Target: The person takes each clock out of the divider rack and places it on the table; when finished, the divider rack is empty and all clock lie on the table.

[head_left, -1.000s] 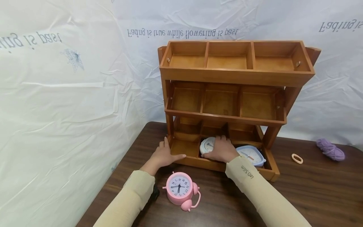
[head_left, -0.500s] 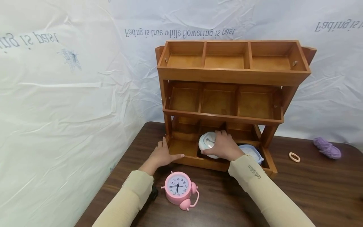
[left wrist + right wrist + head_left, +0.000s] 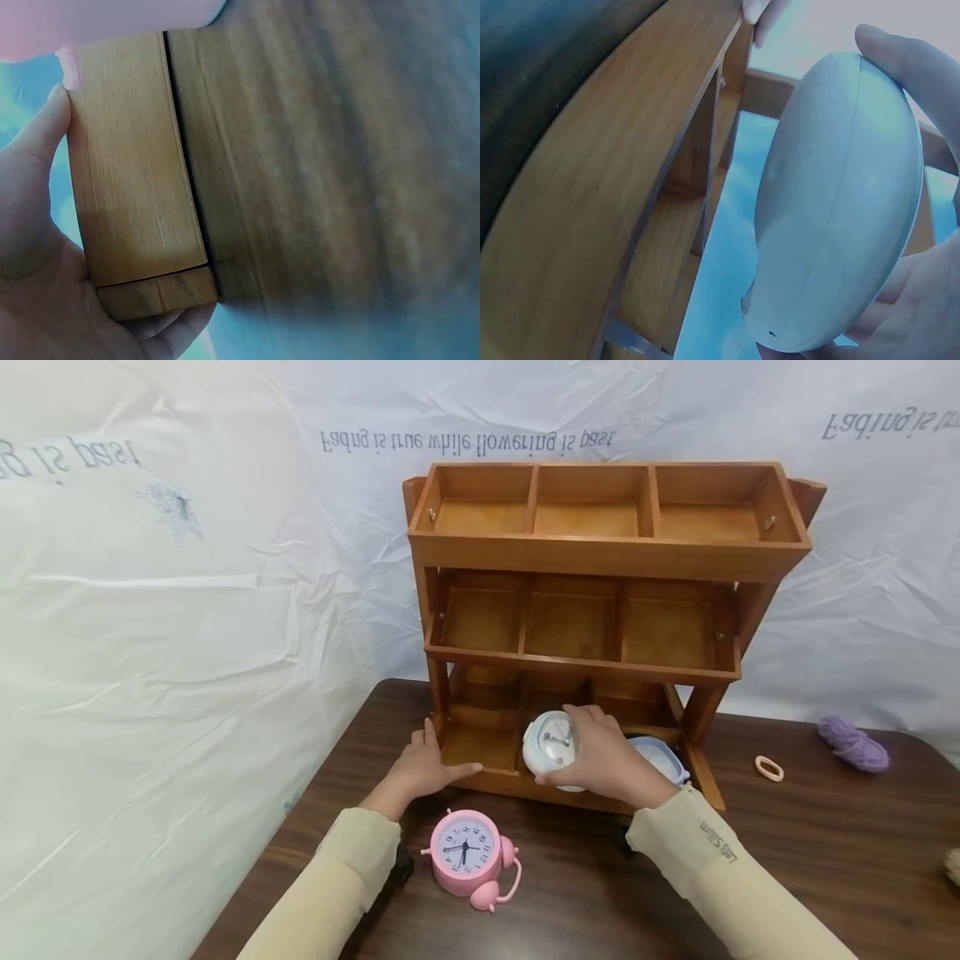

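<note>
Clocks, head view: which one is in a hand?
The white clock: the right hand grips it. The blue clock sits in the rack's bottom tier, and the pink clock is on the table in front; neither is held.

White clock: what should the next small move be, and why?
Probably ease the white clock out over the table: the right hand grips it, seemingly raised above the bottom of the shelf, while the left hand holds the shelf's corner.

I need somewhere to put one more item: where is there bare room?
Free: table between pink clock and right sleeve; upper two tiers of the rack. Crowded: its bottom tier, middle and right, with right hand, white clock, blue-rimmed item.
</note>
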`<action>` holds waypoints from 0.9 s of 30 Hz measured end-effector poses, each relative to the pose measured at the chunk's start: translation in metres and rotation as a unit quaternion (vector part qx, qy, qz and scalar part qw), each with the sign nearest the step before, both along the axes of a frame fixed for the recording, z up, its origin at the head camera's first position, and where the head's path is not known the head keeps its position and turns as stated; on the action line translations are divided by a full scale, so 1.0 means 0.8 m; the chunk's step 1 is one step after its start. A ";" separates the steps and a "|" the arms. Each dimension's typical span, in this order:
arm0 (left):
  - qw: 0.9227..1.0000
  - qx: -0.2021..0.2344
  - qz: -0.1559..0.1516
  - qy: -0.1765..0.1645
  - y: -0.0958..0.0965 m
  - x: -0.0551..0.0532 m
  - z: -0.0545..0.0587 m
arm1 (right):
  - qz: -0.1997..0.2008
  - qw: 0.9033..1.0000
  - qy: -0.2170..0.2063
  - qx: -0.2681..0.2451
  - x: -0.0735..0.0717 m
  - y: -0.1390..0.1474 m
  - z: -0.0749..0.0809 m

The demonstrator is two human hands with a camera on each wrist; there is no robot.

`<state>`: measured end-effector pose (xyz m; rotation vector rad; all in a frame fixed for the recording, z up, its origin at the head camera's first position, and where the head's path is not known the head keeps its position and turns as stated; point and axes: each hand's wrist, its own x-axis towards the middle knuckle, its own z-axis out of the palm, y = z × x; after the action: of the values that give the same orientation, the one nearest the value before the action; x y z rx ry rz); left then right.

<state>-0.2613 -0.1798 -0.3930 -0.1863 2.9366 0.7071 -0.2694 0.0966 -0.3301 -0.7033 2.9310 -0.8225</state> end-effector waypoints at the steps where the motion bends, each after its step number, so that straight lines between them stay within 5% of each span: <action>1: 1.000 0.000 -0.001 0.001 -0.001 0.000 0.000 | 0.003 1.000 -0.003 -0.001 0.004 0.002 0.001; 12: 1.000 0.001 0.004 0.004 -0.006 -0.004 0.005 | 0.038 0.999 0.002 0.001 0.041 0.018 -0.003; 27: 1.000 0.006 -0.002 -0.002 -0.001 -0.003 0.000 | 0.093 0.995 -0.042 0.008 0.083 0.043 -0.024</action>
<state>-0.2635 -0.1809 -0.3929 -0.1817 2.9270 0.7238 -0.2029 0.1310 -0.3492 -0.9008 2.7424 -0.7886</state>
